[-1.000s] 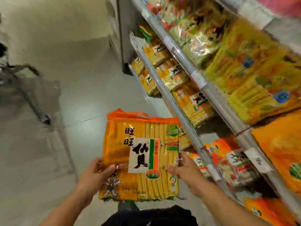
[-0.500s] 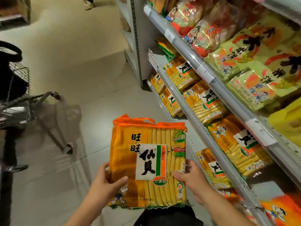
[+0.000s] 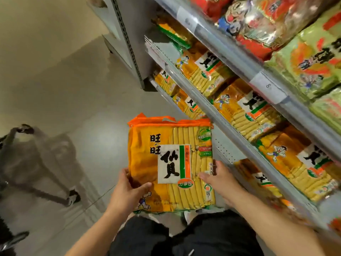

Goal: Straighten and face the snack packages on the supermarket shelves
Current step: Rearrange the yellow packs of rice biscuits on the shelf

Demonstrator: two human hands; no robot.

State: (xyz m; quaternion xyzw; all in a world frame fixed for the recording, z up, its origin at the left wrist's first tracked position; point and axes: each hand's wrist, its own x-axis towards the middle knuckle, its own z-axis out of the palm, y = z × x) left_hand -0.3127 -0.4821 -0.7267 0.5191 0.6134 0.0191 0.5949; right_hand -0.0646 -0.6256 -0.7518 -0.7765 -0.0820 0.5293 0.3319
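**One orange cracker pack held clear of the shelving**

One large orange cracker pack (image 3: pixel 170 163) is held upright in the aisle, label facing the camera, just left of the shelf rails and touching no shelf. Left hand (image 3: pixel 127 191) grips its lower left edge, thumb curled across the front. Right hand (image 3: pixel 219 179) holds the lower right edge, thumb on the front, fingers behind (not visible).

Middle shelf (image 3: pixel 230 130): three matching orange packs (image 3: pixel 245 111) lying flat in a row, faces up, plus one green-edged pack (image 3: pixel 173 32) at the far end. The lower shelf (image 3: pixel 224 154) carries at least three more; beside the held pack, a bare perforated metal stretch. Green and red bags (image 3: pixel 304 58) crowd the upper shelf.

Packs are glossy film, rectangular, ribbed by long cracker sticks. Open grey floor (image 3: pixel 64 89) lies left; a trolley (image 3: pixel 27 163) stands well apart, blurred
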